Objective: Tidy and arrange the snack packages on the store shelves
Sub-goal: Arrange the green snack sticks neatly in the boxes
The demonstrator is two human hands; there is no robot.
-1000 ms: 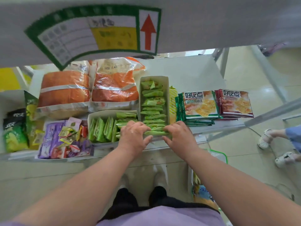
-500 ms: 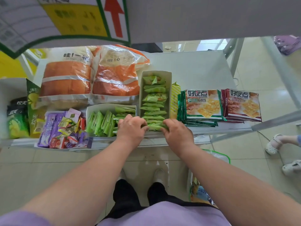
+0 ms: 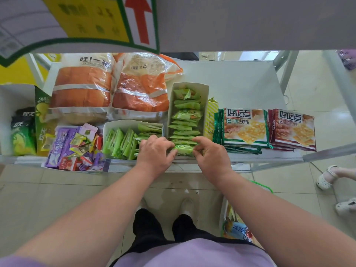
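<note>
A tall white box (image 3: 205, 93) on the white shelf (image 3: 240, 87) holds a row of small green snack packets (image 3: 185, 120). My left hand (image 3: 155, 153) and my right hand (image 3: 210, 154) pinch the frontmost green packet (image 3: 184, 149) from either side at the box's near end. A second white box (image 3: 119, 125) to the left holds more green packets (image 3: 119, 141) standing on edge.
Two large orange bread bags (image 3: 138, 89) lie at the back left. A purple tray of mixed candies (image 3: 75, 149) sits front left, beside green chip bags (image 3: 22, 135). Stacks of cracker packs (image 3: 244, 128) lie to the right. A person's sandalled feet (image 3: 327, 176) stand at the right.
The view has moved closer and tilted down. Both hands have stayed at the near end of the tall box, fingers closing tighter on the front green packet.
</note>
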